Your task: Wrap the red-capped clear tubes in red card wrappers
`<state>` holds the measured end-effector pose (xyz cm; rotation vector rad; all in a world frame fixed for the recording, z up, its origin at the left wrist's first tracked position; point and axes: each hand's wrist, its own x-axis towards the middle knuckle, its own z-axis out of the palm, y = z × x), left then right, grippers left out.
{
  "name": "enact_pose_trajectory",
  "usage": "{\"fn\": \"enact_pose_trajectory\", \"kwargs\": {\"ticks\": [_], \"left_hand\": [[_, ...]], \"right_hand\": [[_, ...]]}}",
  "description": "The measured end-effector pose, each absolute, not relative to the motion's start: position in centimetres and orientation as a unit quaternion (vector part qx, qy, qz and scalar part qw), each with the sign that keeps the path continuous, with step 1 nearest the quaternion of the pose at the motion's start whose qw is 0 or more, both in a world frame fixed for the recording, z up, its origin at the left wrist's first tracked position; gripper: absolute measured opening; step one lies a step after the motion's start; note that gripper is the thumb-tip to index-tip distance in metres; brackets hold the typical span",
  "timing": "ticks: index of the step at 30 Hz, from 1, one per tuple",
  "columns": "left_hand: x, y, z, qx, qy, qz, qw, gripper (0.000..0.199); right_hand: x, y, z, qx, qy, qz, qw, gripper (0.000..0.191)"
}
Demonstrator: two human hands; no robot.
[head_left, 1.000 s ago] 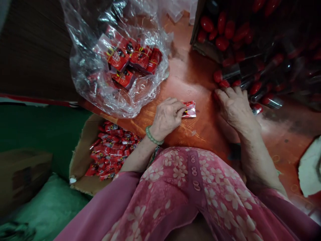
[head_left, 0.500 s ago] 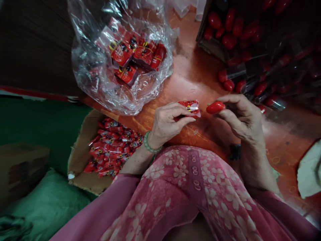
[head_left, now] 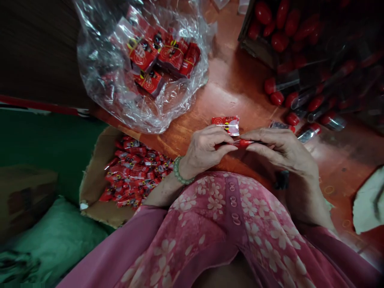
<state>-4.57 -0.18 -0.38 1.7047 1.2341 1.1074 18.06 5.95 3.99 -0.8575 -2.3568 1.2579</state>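
My left hand (head_left: pixel 207 147), with a green bead bracelet at the wrist, is closed on a red printed packet (head_left: pixel 225 125) whose top shows above its fingers. Its thumb and fingertips meet a small red piece (head_left: pixel 243 143) between the two hands. My right hand (head_left: pixel 282 150) pinches that same red piece from the other side. Most of the piece is hidden by fingers. Just beyond the right hand lie a clear tube with a red cap (head_left: pixel 309 132) and another red-ended item (head_left: pixel 280 126), partly covered by the fingers.
A clear plastic bag (head_left: pixel 171 116) with banded red packets lies on the orange table (head_left: pixel 222 88) at upper left. A cardboard box (head_left: pixel 93 188) of wrapped red items stands at lower left. Red-capped tubes (head_left: pixel 300 100) are heaped at upper right.
My right hand has moved left and down, bringing its red piece against the left hand's fingertips. A tube and a red-ended item now show beyond the right hand. The view has shifted slightly.
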Motion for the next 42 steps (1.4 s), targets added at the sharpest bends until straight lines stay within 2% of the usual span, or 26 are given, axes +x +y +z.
{"fn": "enact_pose_trajectory", "kwargs": {"ticks": [5, 12, 19, 23, 27, 35, 42], "left_hand": [[-4.3, -0.5, -1.0, 0.704, 0.455, 0.419, 0.348, 0.02], [-4.4, -0.6, -1.2, 0.656, 0.469, 0.394, 0.441, 0.017], [-4.4, -0.4, -0.9, 0.577, 0.5, 0.347, 0.544, 0.02], [-4.2, -0.4, -0.8, 0.57, 0.501, 0.341, 0.555, 0.021], [-4.0, -0.5, -0.3, 0.575, 0.49, 0.349, 0.555, 0.024], [-4.6, -0.9, 0.2, 0.554, 0.476, 0.34, 0.593, 0.024], [-4.4, -2.3, 0.0, 0.541, 0.471, 0.332, 0.612, 0.021]], "right_hand": [[18.0, 6.1, 4.2, -0.299, -0.816, 0.487, 0.089, 0.032], [17.8, 6.4, 3.9, -0.298, -0.79, 0.535, 0.038, 0.037], [17.2, 6.5, 4.4, -0.324, -0.778, 0.538, 0.011, 0.042], [17.3, 6.6, 4.4, -0.335, -0.777, 0.534, 0.001, 0.038], [17.9, 6.6, 4.1, -0.332, -0.75, 0.571, -0.003, 0.042], [17.9, 4.6, 4.5, -0.364, -0.713, 0.597, 0.042, 0.043], [17.4, 4.1, 5.6, -0.32, -0.745, 0.585, -0.006, 0.046]]}}
